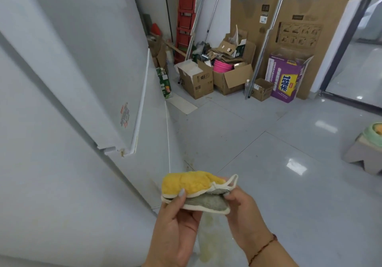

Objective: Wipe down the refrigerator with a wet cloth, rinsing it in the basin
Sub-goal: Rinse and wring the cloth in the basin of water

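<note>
Head view: the cloth (pixel 196 191) is held up between both hands, in the air just off the lower front corner of the refrigerator (pixel 68 105) and not touching it. The cloth is folded over, yellow face on top, grey face beneath, white binding round the edge, and a small hanging loop is seen at its right end. The left hand (pixel 175 223) is clamped on the cloth's left end, thumb laid over the yellow layer and fingers (pixel 192 209) tucked under the grey one. The right hand (pixel 244 213) is pinched on the right end, near the loop, with a beaded cord worn at the wrist.

The refrigerator fills the left side, its pale doors running away from the camera; a small sticker (pixel 125 115) is carried on the upper door, near its lower edge. Below the cloth a yellowish wet patch (pixel 206 237) is spread on the floor (pixel 268 163). At the far right edge a greenish basin (pixel 375 131) is glimpsed on a low stool (pixel 363 157), well apart from the hands; whether water is in it cannot be told. Cardboard boxes (pixel 217 76) and a red ladder (pixel 186 18) are stacked against the far wall.

The step in hand looks to be the refolding of the cloth, so that a fresh face is presented. Next, the cloth probably has to be settled in one hand and pressed flat against the door panel close by; otherwise a turn right to the basin is called for.
</note>
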`<move>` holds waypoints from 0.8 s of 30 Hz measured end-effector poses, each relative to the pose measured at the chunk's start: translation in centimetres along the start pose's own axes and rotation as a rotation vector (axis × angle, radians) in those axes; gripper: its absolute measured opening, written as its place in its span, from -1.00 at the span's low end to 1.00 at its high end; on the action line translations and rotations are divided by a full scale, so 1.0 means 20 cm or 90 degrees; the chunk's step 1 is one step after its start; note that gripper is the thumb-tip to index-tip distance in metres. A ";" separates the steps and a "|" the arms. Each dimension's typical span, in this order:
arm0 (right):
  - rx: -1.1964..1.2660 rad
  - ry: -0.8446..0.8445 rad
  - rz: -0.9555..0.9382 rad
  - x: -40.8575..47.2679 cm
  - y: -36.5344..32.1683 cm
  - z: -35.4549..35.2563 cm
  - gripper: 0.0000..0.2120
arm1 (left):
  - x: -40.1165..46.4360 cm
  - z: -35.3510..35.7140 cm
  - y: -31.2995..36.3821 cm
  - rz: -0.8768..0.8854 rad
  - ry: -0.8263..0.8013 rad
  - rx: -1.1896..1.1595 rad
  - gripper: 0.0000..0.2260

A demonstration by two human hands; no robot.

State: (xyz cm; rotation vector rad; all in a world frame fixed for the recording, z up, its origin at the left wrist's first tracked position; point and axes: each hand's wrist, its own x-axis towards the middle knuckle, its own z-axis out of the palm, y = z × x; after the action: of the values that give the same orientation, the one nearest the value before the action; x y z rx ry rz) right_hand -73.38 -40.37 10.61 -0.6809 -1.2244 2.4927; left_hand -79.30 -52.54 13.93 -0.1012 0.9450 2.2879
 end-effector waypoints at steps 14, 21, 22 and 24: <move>-0.753 0.251 -0.389 0.04 -0.84 -0.57 -0.46 | 0.36 0.96 -0.50 -0.175 -0.193 0.122 -0.67; -0.652 0.392 -0.290 -0.01 -1.17 -0.93 -0.76 | 0.50 1.26 -0.84 -0.240 -0.301 0.229 -0.60; -0.587 0.410 -0.259 -0.02 -1.20 -0.97 -0.71 | 0.52 1.28 -0.89 -0.240 -0.321 0.271 -0.62; -0.434 0.451 -0.209 -0.07 -1.26 -1.07 -0.67 | 0.53 1.36 -0.99 -0.222 -0.364 0.370 -0.61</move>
State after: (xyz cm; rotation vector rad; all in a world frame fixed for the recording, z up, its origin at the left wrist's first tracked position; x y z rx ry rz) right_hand -59.89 -11.59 19.89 -1.2498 -1.6764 1.3370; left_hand -71.17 -18.49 18.80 0.5607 1.1227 1.5197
